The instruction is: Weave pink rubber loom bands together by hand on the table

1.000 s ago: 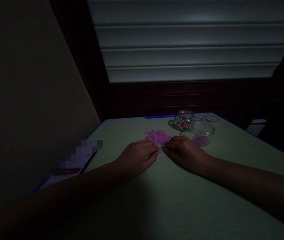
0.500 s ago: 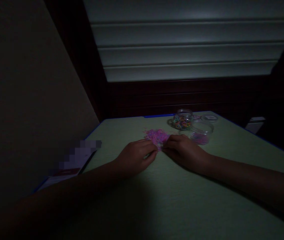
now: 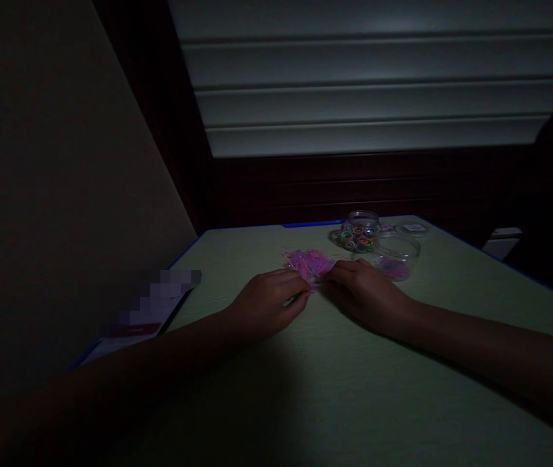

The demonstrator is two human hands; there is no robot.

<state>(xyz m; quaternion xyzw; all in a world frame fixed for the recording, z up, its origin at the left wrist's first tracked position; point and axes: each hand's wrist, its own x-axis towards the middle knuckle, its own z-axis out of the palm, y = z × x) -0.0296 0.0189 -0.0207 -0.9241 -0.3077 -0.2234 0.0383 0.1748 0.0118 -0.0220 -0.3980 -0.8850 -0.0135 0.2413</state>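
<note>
A loose pile of thin pink and purple bands (image 3: 308, 261), perhaps small elastic hair ties, lies on the pale green table (image 3: 315, 376). My left hand (image 3: 272, 301) is at the pile's near left edge, thumb and fingertips pinched together; what they hold is too small and dark to make out. At the near right edge of the pile my right hand (image 3: 366, 288) has its fingers bent together and pointing down, the tips partly hidden. Just behind the right hand stands an open clear jar (image 3: 397, 254) with some pink and purple bands at its bottom.
Behind the pile, a second clear jar (image 3: 360, 232) holds multicoloured hair ties. A clear round lid (image 3: 411, 228) lies near the back right corner. Along the left edge rests a booklet or sheet (image 3: 140, 318), partly blurred out. Beyond the table is a slatted panel (image 3: 368, 97).
The view has shifted slightly, so everything sits a little to the right. Both hands stay at the pile with nearly the same pose; any finger movement is very small.
</note>
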